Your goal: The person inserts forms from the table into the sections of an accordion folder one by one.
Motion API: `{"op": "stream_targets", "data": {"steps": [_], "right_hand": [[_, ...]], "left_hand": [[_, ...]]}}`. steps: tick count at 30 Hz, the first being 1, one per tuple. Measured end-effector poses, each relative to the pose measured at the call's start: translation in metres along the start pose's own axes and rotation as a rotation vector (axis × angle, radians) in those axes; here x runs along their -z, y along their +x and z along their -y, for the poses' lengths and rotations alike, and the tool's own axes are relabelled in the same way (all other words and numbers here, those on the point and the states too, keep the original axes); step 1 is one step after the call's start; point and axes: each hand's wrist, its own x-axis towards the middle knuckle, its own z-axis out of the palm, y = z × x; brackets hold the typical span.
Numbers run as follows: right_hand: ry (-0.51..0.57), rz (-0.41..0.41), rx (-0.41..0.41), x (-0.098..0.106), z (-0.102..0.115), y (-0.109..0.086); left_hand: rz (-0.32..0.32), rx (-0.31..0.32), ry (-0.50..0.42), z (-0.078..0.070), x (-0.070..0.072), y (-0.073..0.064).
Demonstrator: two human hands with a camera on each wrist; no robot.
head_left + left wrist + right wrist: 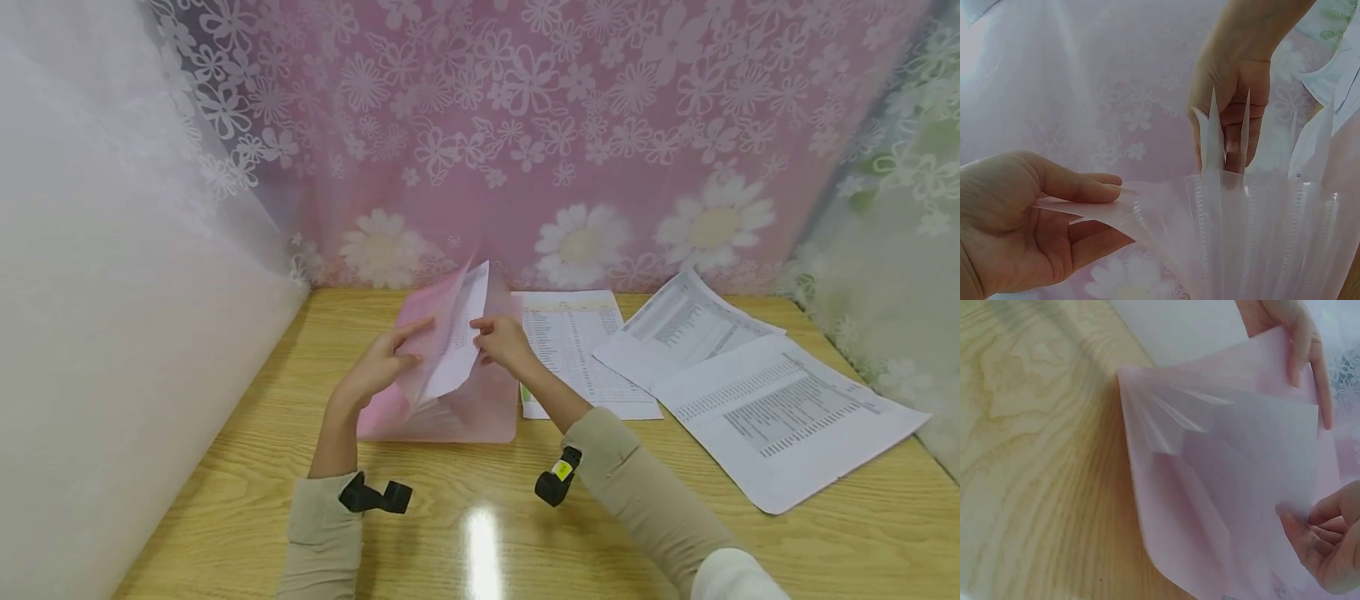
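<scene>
A pink translucent expanding folder [491, 408] lies on the table, fanned open with its pleated side [1244, 240] showing in the left wrist view. My left hand [375, 362] grips the folder's left cover, thumb on one face and fingers on the other. Inside the folder stands a white printed sheet [457, 358], tilted up. My right hand [504, 342] pinches the right edge of this sheet between thumb and fingers. From the right wrist side, the right hand [1335, 540] holds a pale sheet or divider at its edge; which of the two is cannot tell.
A printed list [570, 354] lies on the table just right of the folder. Farther right, two more printed papers overlap, one behind [678, 325] and a larger one in front [780, 417]. A flowered pink curtain [525, 150] hangs along the table's back edge.
</scene>
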Motion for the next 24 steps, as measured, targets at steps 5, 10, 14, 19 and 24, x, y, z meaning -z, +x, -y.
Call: {"op": "stream_targets", "data": {"steps": [5,10,14,19,24], "right_hand": [[0.068,0.027,-0.051,0.012,0.002,0.004],[0.063,0.052,-0.065,0.012,0.001,0.009],[0.029,0.066,-0.053,0.006,0.0,0.011],[-0.026,0.062,-0.037,-0.003,-0.003,0.009],[-0.041,0.042,-0.024,-0.007,-0.002,0.005]], "left_hand": [[0.007,-0.024,-0.007,0.002,0.002,-0.003],[0.015,-0.025,-0.018,0.002,0.003,-0.004],[0.029,-0.022,-0.011,0.002,0.002,-0.003],[0.033,-0.008,-0.004,0.002,-0.001,-0.003],[0.026,-0.01,0.001,0.001,-0.001,-0.003]]}}
